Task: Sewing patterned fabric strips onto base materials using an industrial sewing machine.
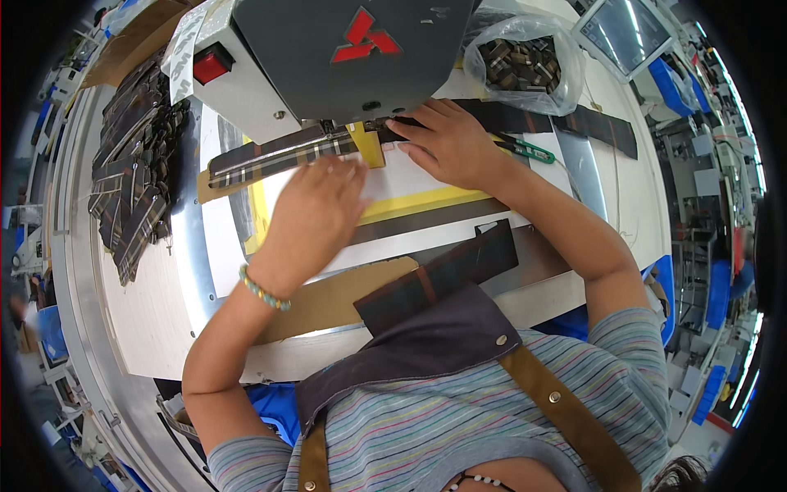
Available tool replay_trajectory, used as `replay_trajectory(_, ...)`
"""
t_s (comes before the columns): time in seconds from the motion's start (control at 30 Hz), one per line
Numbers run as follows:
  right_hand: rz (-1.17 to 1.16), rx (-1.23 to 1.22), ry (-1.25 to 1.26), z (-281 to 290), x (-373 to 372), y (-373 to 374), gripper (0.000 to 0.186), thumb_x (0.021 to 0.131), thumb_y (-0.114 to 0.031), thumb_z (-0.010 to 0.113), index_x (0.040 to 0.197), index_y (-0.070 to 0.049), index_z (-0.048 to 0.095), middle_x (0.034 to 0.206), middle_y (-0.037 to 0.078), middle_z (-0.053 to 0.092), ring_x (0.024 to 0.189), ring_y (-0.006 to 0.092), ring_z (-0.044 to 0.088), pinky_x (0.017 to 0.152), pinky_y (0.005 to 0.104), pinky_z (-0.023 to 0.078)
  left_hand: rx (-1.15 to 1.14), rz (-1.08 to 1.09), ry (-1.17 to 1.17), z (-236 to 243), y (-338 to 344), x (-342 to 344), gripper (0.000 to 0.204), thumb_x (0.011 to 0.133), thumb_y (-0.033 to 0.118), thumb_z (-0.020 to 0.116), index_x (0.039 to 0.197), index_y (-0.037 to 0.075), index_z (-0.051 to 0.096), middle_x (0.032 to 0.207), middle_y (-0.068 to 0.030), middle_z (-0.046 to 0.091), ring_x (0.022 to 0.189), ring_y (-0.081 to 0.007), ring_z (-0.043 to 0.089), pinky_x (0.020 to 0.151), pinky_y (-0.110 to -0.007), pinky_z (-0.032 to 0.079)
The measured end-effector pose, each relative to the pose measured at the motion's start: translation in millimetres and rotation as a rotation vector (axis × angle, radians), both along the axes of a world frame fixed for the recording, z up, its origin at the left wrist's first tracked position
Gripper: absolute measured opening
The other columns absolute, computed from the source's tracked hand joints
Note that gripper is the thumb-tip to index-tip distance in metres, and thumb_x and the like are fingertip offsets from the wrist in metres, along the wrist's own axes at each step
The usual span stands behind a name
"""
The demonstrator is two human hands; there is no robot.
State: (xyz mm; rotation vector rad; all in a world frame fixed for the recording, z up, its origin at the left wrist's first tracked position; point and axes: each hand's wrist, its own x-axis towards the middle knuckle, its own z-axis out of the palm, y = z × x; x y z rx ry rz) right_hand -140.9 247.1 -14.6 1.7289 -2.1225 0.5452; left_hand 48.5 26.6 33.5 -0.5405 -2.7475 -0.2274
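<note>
My left hand (320, 213), its fingers blurred, is just in front of a plaid fabric strip (246, 168) lying under the machine head (303, 66). Right of a yellow block (367, 149), my right hand (447, 143) has its fingers apart and rests near the machine's foot, by a dark fabric strip (594, 123). Green-handled snips (533, 152) lie beside that hand. A dark tartan piece (434, 283) and tan card (320, 299) lie at the table's front edge.
A pile of plaid strips (135, 180) covers the table's (156, 328) left side. A clear bag of small dark pieces (520, 66) sits at the back right, near a screen (623, 33). Blue bins (713, 295) and other workstations line the picture's rim.
</note>
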Motion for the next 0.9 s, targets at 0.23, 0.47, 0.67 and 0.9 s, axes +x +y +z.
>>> replay_trajectory(0.23,0.02,-0.032,0.021,0.0,3.9,-1.7,0.033,0.096,-0.023,0.076,0.123,-0.005,0.078,0.131,0.011,0.07,0.118,0.0313,0.067,0.102,0.0448,0.056,0.323,-0.174,-0.284,7.5,62.1,59.1,0.049,0.085,0.023,0.087,0.124,0.001,0.068,0.112,-0.0135,0.064,0.106,-0.0333,0.062,0.093,-0.044,0.053)
replay_trajectory(0.47,0.027,-0.051,0.001,-1.1,4.2,-2.0,0.032,0.095,-0.02,0.076,0.123,-0.004,0.078,0.131,0.011,0.07,0.117,0.031,0.067,0.101,0.0441,0.057,0.494,-0.148,-0.429,-5.8,61.8,54.5,0.035,0.083,0.014,0.088,0.112,0.003,0.072,0.109,-0.0102,0.064,0.103,-0.033,0.06,0.093,-0.043,0.052)
replay_trajectory(0.67,0.03,-0.043,-0.024,1.7,7.4,-0.8,0.031,0.095,-0.019,0.075,0.122,-0.004,0.078,0.131,0.01,0.07,0.117,0.0312,0.067,0.101,0.0444,0.056,0.614,-0.235,-0.302,-11.0,66.1,47.7,0.018,0.087,0.008,0.084,0.103,0.006,0.076,0.112,-0.0079,0.072,0.106,-0.0323,0.065,0.094,-0.043,0.054)
replay_trajectory(0.9,0.023,0.025,-0.07,2.9,8.1,0.8,0.035,0.098,-0.016,0.074,0.132,-0.007,0.076,0.14,0.009,0.068,0.124,0.0344,0.064,0.107,0.0458,0.054,0.904,-0.096,-0.453,52.0,32.6,37.4,0.012,0.1,0.001,0.074,0.109,-0.004,0.077,0.097,-0.0158,0.08,0.087,-0.0267,0.078,0.083,-0.034,0.059)
